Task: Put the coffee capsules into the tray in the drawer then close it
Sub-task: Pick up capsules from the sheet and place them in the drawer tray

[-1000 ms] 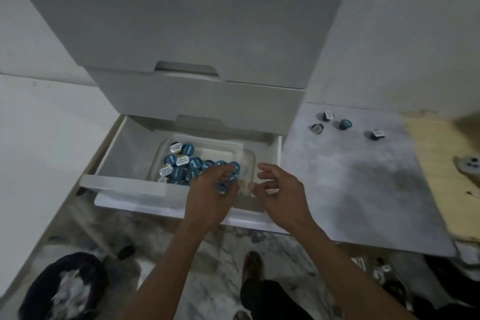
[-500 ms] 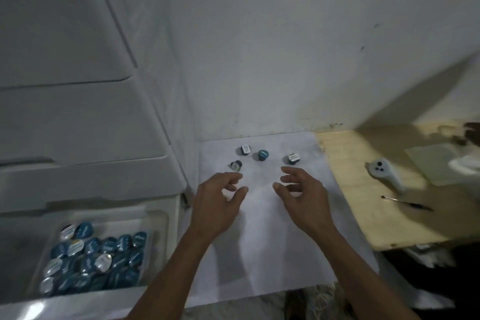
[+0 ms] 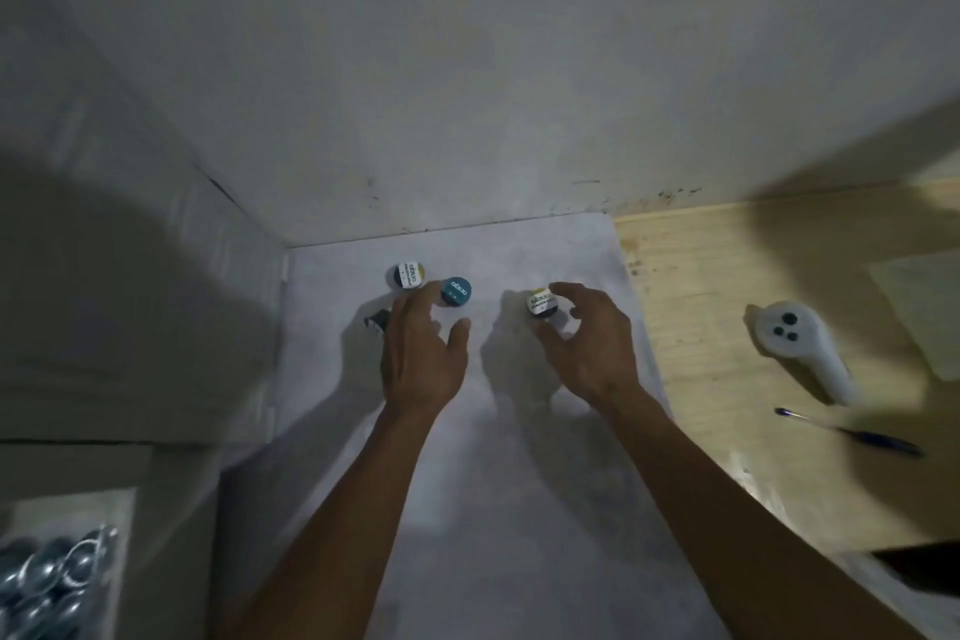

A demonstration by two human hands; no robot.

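Head view: both hands, left [image 3: 423,359] and right [image 3: 587,343], have swung from drawer to open-fingered over remaining capsules [image 3: 542,304].

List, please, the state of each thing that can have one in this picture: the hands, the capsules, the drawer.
left hand: open, empty, over the capsules
right hand: open, fingers curled around the white-topped capsule, not yet closed on it
teal capsule: upright on the mat, untouched
white-and-dark capsule: upright, untouched
fourth capsule: on its side, partly hidden
drawer: open, tray full of capsules
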